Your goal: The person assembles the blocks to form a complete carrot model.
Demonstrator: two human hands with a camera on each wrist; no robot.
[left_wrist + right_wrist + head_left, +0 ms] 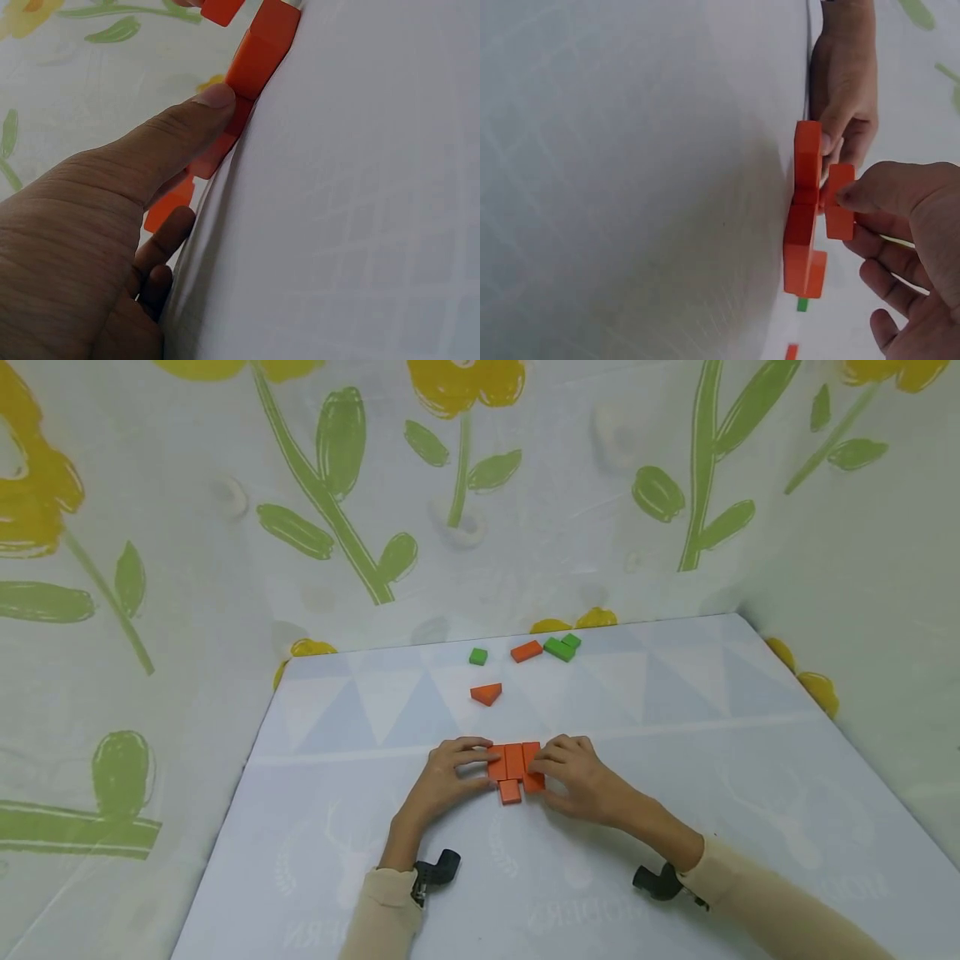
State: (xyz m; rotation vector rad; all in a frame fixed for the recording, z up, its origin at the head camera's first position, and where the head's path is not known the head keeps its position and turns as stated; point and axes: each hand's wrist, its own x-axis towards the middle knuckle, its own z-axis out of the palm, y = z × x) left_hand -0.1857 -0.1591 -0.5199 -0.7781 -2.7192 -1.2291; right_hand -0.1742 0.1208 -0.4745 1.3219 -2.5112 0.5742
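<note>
Several orange blocks lie together between the hands: an upright oblong block (513, 762) in the middle of a row, with a small square block (510, 792) below it. My left hand (442, 777) rests at the row's left side, index finger and thumb extended against the blocks. In the left wrist view its thumb touches an orange block (262, 52). My right hand (581, 781) pinches an orange oblong block (840, 225) between thumb and fingers. In the right wrist view this block is held above the table, beside the other orange blocks (808, 161).
Farther back on the table (675, 777) lie an orange triangular block (487, 694), a small green block (477, 657), an orange oblong block (527, 651) and green blocks (559, 649). A flower-patterned cloth (525, 568) hangs behind the table.
</note>
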